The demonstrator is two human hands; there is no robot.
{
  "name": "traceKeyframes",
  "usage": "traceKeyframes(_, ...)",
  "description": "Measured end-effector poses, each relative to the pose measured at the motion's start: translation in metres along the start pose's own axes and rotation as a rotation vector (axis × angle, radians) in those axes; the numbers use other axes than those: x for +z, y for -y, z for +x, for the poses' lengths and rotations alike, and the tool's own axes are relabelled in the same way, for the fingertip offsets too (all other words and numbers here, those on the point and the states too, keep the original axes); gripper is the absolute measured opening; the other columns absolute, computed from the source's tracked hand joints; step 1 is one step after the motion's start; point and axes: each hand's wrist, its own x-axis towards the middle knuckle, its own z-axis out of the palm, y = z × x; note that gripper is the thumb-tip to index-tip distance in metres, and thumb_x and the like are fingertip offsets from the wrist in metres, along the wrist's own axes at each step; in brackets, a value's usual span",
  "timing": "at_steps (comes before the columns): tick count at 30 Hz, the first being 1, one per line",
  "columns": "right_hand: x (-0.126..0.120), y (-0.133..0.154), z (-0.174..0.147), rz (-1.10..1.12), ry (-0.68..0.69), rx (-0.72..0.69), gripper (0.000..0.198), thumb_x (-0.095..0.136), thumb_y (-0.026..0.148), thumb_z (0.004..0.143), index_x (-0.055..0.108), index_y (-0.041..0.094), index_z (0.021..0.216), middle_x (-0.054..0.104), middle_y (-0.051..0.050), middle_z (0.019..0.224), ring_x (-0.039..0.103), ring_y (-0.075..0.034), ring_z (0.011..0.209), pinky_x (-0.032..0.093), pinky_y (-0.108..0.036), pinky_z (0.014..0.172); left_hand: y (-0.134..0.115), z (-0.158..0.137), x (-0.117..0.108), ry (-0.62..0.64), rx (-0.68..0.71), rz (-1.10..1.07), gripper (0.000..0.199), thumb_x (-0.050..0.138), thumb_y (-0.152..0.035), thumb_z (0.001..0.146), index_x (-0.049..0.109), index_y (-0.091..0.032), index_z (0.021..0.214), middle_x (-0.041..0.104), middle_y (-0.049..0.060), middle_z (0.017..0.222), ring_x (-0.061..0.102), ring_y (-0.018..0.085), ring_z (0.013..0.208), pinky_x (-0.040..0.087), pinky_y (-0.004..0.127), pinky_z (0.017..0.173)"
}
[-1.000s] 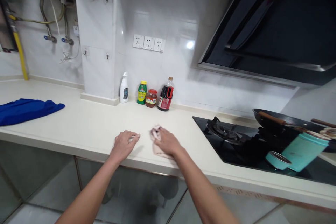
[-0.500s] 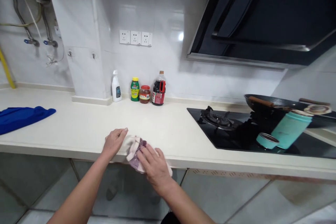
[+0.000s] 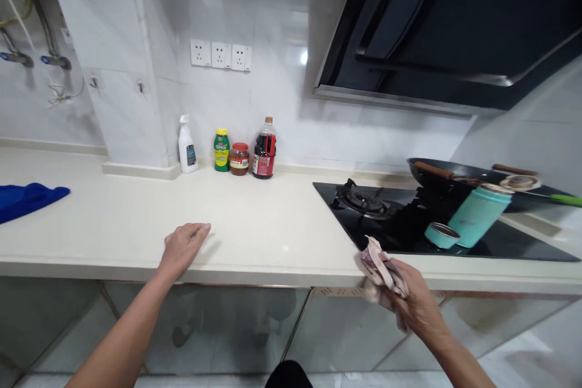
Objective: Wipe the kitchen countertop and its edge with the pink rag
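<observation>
My right hand grips a crumpled pink-and-purple cloth. It is at the counter's front edge, close to the near left corner of the black gas hob. Part of the cloth hangs below the edge. My left hand holds nothing and hovers over or rests on the front of the pale countertop; contact cannot be told. Its fingers are loosely extended and partly hidden behind the back of the hand.
Along the wall stand a white spray bottle, a green bottle, a red-lidded jar and a dark sauce bottle. A wok, turquoise flask and cup are on the hob. Blue fabric lies left; a range hood overhangs.
My right hand has swung right along the counter's front edge with the cloth, from near my left hand to the hob. The view has shifted right. My left hand stays over the counter.
</observation>
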Motion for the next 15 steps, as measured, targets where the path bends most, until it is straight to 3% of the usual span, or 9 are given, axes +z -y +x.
traceKeyframes(4,-0.024,0.006,0.014,0.048,0.011,0.221,0.054,0.052,0.061,0.09,0.062,0.025,0.129,0.064,-0.011,0.129,0.061,-0.035,0.119,0.051,-0.045,0.101,0.002,0.001,0.0,-0.007,0.026,0.044,0.054,0.04,-0.064,0.086,0.077,-0.026,0.099,0.078,0.005,0.116,0.065,0.032,0.118,0.045,0.045,0.105)
traceKeyframes(8,-0.034,-0.01,0.058,-0.092,-0.066,0.44,0.065,0.051,0.07,0.087,0.062,0.02,0.126,0.068,-0.013,0.119,0.065,-0.034,0.109,0.053,-0.04,0.089,-0.001,0.0,-0.003,0.004,0.035,0.072,0.055,0.039,-0.064,0.087,0.077,-0.026,0.1,0.078,0.005,0.116,0.065,0.03,0.117,0.045,0.043,0.105)
traceKeyframes(15,-0.007,-0.063,0.119,-0.37,0.244,0.515,0.065,0.04,0.053,0.09,0.064,0.001,0.121,0.066,-0.029,0.117,0.062,-0.043,0.111,0.049,-0.053,0.097,-0.001,-0.002,-0.004,0.015,0.035,0.077,0.056,0.04,-0.066,0.085,0.077,-0.027,0.1,0.078,0.004,0.117,0.065,0.032,0.118,0.044,0.045,0.106)
